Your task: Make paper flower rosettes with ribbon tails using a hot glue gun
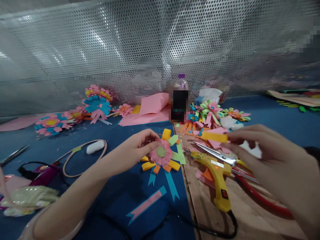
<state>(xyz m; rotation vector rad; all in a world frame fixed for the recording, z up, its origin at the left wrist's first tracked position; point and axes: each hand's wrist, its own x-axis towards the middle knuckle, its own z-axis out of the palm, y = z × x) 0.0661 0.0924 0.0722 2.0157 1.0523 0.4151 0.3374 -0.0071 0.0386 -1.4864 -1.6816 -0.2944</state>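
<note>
My left hand [143,145] pinches the edge of a paper flower [161,153], pink with a green centre. Yellow and orange paper loops, green pieces and blue tails stick out around it. To the right, my right hand [265,160] grips one end of a yellow paper strip [213,137] between thumb and fingers, apart from the flower. Below that strip lie silver scissors [222,156] with red handles, partly hidden by my right hand. A yellow glue gun [218,183] rests beside them, its small light showing orange. A pink and blue paper ribbon [147,204] lies below the flower.
Finished-looking paper rosettes [51,122] sit at the back left, and more rosettes [211,110] at the back right. Pink sheets [155,108] and a purple-capped bottle [181,81] stand near the perforated metal screen [125,50]. A black cord [207,231] crosses the front; a white earbud case [95,147] lies left.
</note>
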